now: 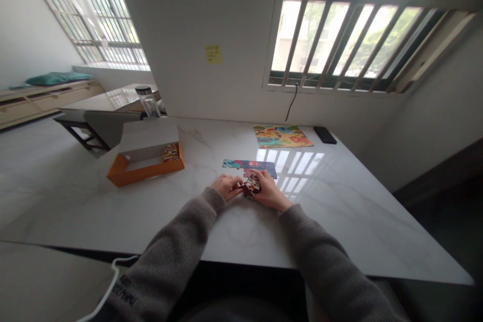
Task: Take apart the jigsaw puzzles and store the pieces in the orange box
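My right hand [270,191] is closed around a stack of jigsaw puzzle pieces [252,184], held just above the marble-patterned table. From the other side, the fingertips of my left hand [227,186] pinch at the left edge of the same stack. Past my hands lies a partly joined strip of puzzle [249,164], blue and purple with a red figure; my right hand hides some of its near side. Farther back is a colourful animal picture [283,137], flat on the table.
An orange box [146,164] with its lid raised stands at the left, more pieces [170,152] in its right end. A black phone [325,135] lies at the back right. Behind the box is a clear bottle [148,102]. The table [362,221] meets a wall under a barred window.
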A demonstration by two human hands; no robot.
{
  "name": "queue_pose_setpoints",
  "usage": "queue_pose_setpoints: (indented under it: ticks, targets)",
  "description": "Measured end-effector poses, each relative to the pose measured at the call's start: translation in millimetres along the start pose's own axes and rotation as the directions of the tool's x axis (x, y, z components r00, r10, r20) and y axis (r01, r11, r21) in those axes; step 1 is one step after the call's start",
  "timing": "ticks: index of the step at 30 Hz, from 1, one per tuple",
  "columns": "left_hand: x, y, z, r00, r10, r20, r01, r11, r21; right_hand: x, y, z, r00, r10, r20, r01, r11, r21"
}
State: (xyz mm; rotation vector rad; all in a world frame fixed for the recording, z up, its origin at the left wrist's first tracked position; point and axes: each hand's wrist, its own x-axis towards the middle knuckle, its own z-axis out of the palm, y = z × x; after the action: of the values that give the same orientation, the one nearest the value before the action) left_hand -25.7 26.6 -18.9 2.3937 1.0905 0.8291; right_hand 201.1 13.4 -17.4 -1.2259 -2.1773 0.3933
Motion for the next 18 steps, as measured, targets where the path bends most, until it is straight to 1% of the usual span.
queue_pose_setpoints:
  ticks: [2,3,8,13,15,18]
  targets:
    - [-2,0,-2,1.0,0.015,-0.017,-0.014,0.997,0.078,0,0,-4,0.999,-0.003,0.046,0.004,1.0,-0.013]
    - [-2,-1,-2,1.0,0.019,-0.01,-0.018,0.996,0.085,0,0,-7,0.997,-0.007,0.078,0.008,1.0,-0.019]
    - [-4,-3,6,0.999,-0.009,0.038,0.009,1.0,-0.005,-5,-3,-24,0.972,-0.035,0.233,0.037,0.999,-0.002]
    - [-4,2,13,0.997,-0.033,0.064,0.03,0.999,0.038,-9,-7,-34,0.94,-0.032,0.341,0.012,0.998,0.061]
    - [-3,5,13,0.998,-0.035,0.058,0.032,0.998,0.049,-8,-5,-34,0.941,-0.02,0.338,-0.007,0.997,0.077]
    - [-1,8,11,0.998,-0.04,0.037,0.037,0.995,0.094,-4,-1,-30,0.961,-0.029,0.274,-0.001,0.994,0.108]
